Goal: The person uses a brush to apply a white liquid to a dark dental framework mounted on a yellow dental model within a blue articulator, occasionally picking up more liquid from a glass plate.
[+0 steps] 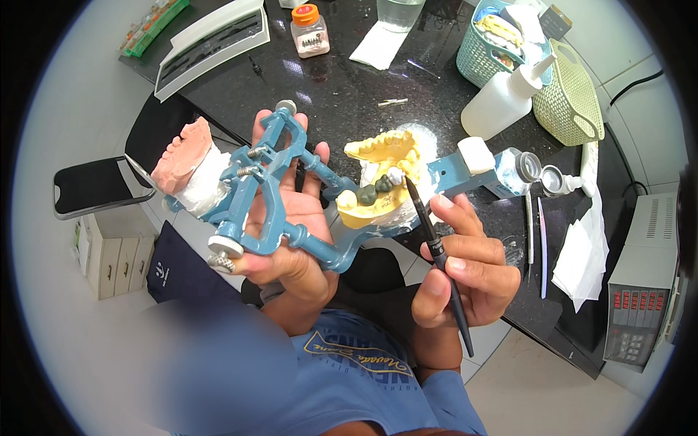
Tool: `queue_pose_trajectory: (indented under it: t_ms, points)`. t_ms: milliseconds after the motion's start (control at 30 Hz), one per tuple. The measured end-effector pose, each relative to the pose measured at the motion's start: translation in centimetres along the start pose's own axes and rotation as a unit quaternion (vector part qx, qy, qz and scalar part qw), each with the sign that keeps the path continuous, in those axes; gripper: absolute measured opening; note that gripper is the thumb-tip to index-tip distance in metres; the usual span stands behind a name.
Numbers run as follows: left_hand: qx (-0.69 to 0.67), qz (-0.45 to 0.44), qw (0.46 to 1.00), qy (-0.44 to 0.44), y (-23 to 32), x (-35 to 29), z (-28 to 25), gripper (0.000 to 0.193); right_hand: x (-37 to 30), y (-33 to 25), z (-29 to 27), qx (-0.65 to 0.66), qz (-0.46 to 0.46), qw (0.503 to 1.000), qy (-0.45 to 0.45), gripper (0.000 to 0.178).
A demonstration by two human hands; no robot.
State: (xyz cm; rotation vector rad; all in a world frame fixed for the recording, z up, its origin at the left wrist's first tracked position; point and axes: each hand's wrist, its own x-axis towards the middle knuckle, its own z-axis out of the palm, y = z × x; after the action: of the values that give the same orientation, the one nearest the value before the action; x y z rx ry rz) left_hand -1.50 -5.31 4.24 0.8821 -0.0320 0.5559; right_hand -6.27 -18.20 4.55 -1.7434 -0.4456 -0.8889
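Note:
My left hand [291, 218] is wrapped round the frame of a blue dental articulator [273, 203], which lies opened out. A pink dental cast [182, 155] set in white plaster is mounted at its left end. On the other arm sits a yellow dental cast [374, 211], bearing dark green teeth [368, 194] and one greyish-white tooth [395, 176]. Between thumb and fingers, my right hand [465, 272] pinches a slim black brush [436, 251]. Its dark tip is at the yellow cast, by the greyish tooth; whether they touch I cannot tell.
Beyond the casts, a dark speckled table [334, 87] holds an orange-lidded jar [310, 33], a white squeeze bottle [502, 102] and a glass of liquid [398, 13]. Two woven baskets [571, 98] stand back right. White paper sheets [582, 254] lie near a control unit [640, 291] at right.

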Motion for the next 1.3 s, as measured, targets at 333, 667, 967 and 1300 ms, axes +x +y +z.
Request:
queue_pose_trajectory:
  t_ms: [333, 667, 967, 1300]
  points:
    - [0.007, -0.002, 1.0, 0.002, 0.2, 0.0, 0.1, 0.122, 0.1, 0.2, 0.1, -0.002, -0.014, 1.0, 0.001, 0.024]
    - [-0.018, 0.003, 1.0, -0.018, -0.2, 0.2, -0.5, 0.123, -0.1, 0.3, -0.1, 0.023, -0.006, 1.0, 0.011, 0.024]
    - [-0.049, 0.022, 0.996, -0.065, -0.4, 0.4, -1.5, 0.115, 0.0, 0.1, -0.1, 0.008, 0.003, 1.0, 0.005, 0.024]
    - [-0.008, 0.005, 1.0, 0.007, -0.2, 0.2, -0.2, 0.125, 0.0, 0.1, -0.1, 0.001, 0.007, 1.0, 0.009, 0.024]
